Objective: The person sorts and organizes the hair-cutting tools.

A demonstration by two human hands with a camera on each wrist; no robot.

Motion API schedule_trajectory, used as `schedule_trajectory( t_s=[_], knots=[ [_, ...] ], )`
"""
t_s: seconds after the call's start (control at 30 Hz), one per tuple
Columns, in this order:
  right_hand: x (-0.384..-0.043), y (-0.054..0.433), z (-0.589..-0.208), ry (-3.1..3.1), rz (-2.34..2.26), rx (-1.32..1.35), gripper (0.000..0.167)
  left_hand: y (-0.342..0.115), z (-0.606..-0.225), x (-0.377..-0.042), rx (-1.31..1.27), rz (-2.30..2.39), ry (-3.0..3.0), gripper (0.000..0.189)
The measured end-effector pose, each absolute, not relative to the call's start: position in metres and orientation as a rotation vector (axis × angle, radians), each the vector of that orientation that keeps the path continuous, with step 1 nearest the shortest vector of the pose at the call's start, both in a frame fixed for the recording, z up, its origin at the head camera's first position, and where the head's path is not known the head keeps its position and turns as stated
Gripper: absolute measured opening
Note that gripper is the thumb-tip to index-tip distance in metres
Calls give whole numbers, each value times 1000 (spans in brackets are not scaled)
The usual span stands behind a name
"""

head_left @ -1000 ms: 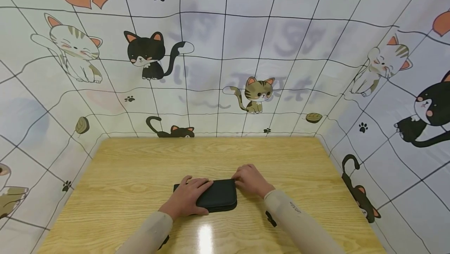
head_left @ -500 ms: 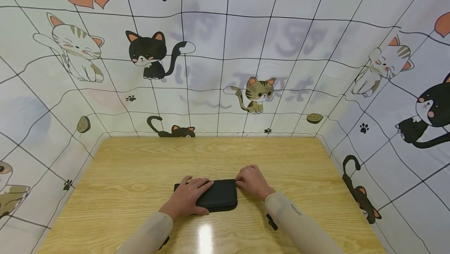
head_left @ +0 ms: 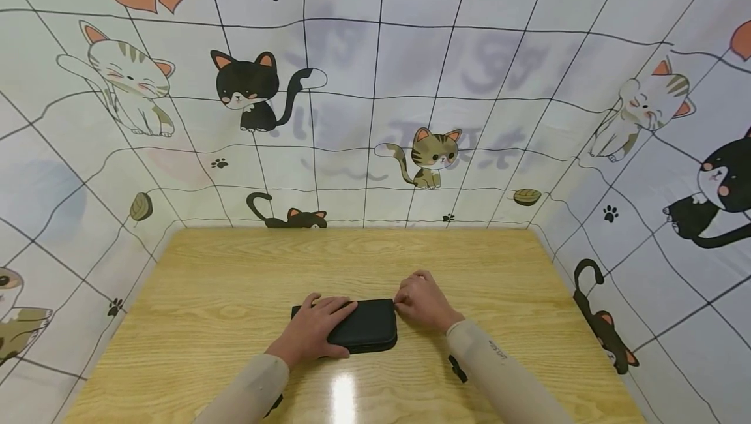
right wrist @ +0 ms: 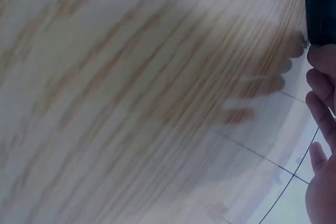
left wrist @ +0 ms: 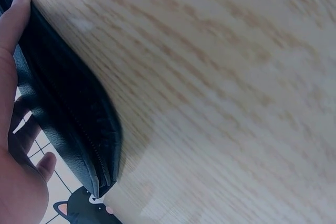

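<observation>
A black zip wallet (head_left: 366,326) lies flat on the wooden table; in the left wrist view the zipper (left wrist: 92,142) runs along its edge. My left hand (head_left: 317,326) holds the wallet's left part, thumb along the near edge and fingers spread over the top toward the far edge. At the far right corner, the curled fingers of my right hand (head_left: 425,300) pinch at the wallet's edge. In the right wrist view a small metallic bit, like a zipper pull (right wrist: 304,41), shows beside those fingertips (right wrist: 320,59); the rest of it is hidden.
The light wooden table (head_left: 235,274) reaches back to a white wall sheet (head_left: 346,117) with printed cats and grid lines. The sheet also stands along both sides. A bright light reflection (head_left: 343,391) lies on the near tabletop.
My right hand and wrist have shifted very slightly to the right, still at the wallet's corner. The left hand and wallet stay in place.
</observation>
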State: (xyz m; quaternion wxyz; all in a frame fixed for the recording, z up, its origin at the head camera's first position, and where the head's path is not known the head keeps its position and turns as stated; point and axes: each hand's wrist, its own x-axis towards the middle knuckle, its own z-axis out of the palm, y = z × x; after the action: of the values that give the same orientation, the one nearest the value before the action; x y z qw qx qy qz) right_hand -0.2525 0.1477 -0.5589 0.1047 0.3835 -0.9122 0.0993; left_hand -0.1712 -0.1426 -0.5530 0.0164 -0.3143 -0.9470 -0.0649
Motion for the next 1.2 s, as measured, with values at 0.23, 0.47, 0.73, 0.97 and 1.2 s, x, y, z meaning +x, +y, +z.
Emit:
schedule_trajectory(
  t_s=[0.23,0.47,0.73,0.97,1.2],
  knots=[
    [-253,150,-561,-2652,252,1186,7,-142,-552,-171,-975,-216,-2953,93],
    [-253,147,-562,-2661,221,1167,8,-141,-553,-170,-964,-206,-2969,93],
    [-252,145,-557,-2651,185,1180,7,-140,-551,-169,-961,-180,-2972,93],
    [-254,151,-558,-2546,95,1263,8,-140,-551,-169,-958,-157,-2955,93],
    [-254,156,-558,-2463,51,1319,9,-142,-552,-170,-955,-145,-2953,94]
  ],
)
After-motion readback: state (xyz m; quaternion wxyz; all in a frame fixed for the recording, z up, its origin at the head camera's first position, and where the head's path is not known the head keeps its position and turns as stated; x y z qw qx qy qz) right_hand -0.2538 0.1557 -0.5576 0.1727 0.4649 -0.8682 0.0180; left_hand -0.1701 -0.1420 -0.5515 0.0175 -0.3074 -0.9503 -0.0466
